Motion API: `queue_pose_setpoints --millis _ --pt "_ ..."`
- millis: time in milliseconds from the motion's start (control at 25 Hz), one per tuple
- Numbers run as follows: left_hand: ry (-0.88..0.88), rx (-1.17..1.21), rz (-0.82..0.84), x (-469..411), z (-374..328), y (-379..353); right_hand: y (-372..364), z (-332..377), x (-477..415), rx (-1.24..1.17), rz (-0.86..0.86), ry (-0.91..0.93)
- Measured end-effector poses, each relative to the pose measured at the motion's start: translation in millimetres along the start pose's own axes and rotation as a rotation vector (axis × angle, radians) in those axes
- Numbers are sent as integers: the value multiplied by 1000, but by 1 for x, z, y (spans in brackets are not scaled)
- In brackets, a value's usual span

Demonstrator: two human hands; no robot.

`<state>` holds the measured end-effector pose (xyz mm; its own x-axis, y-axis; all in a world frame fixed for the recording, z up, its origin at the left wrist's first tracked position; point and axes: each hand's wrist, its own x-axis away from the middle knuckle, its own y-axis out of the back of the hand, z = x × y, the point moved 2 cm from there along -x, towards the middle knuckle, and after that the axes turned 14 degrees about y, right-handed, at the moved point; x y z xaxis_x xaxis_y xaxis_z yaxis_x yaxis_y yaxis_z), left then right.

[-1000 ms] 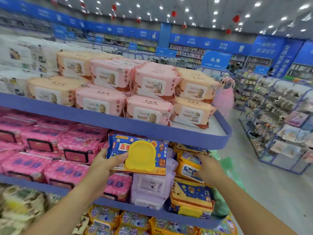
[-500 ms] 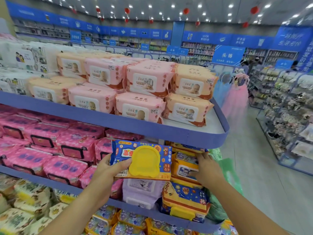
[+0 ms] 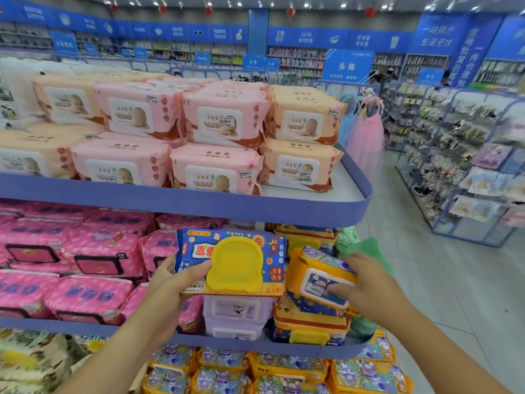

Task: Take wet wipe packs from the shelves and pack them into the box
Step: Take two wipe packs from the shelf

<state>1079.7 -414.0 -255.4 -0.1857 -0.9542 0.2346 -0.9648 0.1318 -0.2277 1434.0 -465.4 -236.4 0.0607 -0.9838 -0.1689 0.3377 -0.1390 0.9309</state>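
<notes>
While both hands work at the right end of the middle shelf [image 3: 85, 329], setting is a store aisle: blue-rimmed tiers, grey floor [image 3: 426, 280] to the right. Left hand [image 3: 167, 291]: fingers curled behind the blue pack [image 3: 235, 263], thumb on its face, holding it in front of the purple packs [image 3: 235, 311]. Right hand [image 3: 369, 288]: fingers wrapped over an orange pack [image 3: 315, 277], tilted above its stack; contact unclear. Top shelf rim [image 3: 170, 200] just above both packs. Floor runs open past the shelf end; side rack [image 3: 468, 166] well apart.
</notes>
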Motion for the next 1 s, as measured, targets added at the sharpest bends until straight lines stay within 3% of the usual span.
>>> queue_pose_setpoints --millis 160,400,480,720,760,840,880,1000 --pt "-43 34 28 -5 -5 27 22 30 -1 -365 -170 -139" --pt "-35 88 28 3 -17 70 -25 91 -42 -1055 -53 -412" --pt "-47 56 12 3 -23 81 -40 109 -70 -1056 -126 -446" --pt "-18 73 28 3 -29 50 -40 116 -76 -635 -196 -271" --pt "-11 87 45 2 -27 38 -32 108 -63 -677 -272 -243" --pt "14 112 93 1 -26 10 -18 95 -36 -986 -334 -196" --pt "26 119 125 2 -24 -6 -14 88 -25 -1130 -282 -175" --pt "60 66 221 7 -18 -58 -3 70 2 -1210 -162 -117"
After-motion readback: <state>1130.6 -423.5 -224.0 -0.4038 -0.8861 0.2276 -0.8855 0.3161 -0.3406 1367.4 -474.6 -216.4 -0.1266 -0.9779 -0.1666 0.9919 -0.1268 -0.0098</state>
